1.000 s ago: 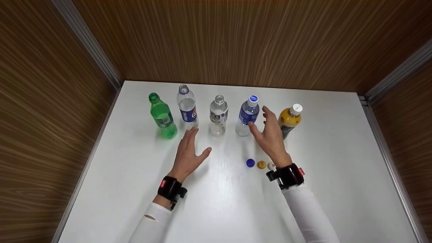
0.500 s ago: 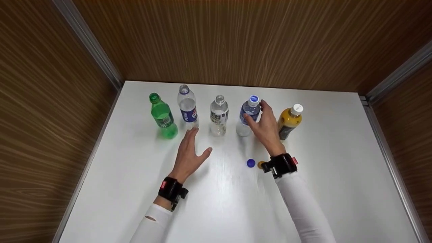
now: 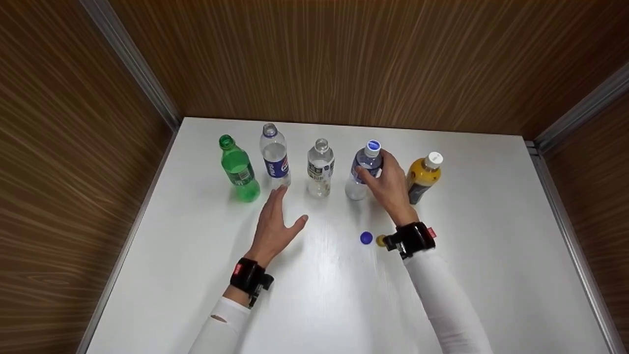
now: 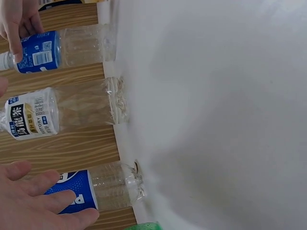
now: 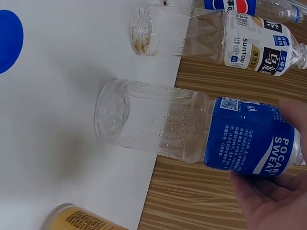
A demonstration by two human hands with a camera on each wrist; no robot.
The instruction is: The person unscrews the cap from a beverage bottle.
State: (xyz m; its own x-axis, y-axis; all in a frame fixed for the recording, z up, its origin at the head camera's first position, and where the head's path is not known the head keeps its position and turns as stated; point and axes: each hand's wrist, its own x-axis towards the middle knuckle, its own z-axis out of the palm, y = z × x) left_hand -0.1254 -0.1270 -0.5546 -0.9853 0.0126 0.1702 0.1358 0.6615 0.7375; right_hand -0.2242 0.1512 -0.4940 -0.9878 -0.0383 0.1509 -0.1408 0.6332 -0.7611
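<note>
My right hand (image 3: 390, 189) grips a clear Pocari Sweat bottle (image 5: 163, 124) around its blue label, thumb on one side and fingers on the other. That bottle stands upright with a white cap (image 3: 373, 146), blue on top. My left hand (image 3: 274, 228) is held over the table with straight fingers and the thumb spread, holding nothing. Its fingertips overlap the foot of an uncapped Pepsi bottle (image 3: 276, 164) in the head view. Between the hands, farther back, stands an uncapped clear Suntory bottle (image 3: 320, 169) with a white label.
An uncapped green bottle (image 3: 240, 172) stands at the left end of the row. A yellow-orange bottle (image 3: 423, 172) with a white cap is at the right end, close to my right hand. A blue cap (image 3: 366, 238) and a yellow cap (image 3: 380, 240) lie in front, the latter beside my right wrist.
My right hand has moved left onto the Pocari Sweat bottle and taken hold of it; the bottle's top has shifted slightly right. A small white cap is now hidden behind the right wrist. The left hand stays still.
</note>
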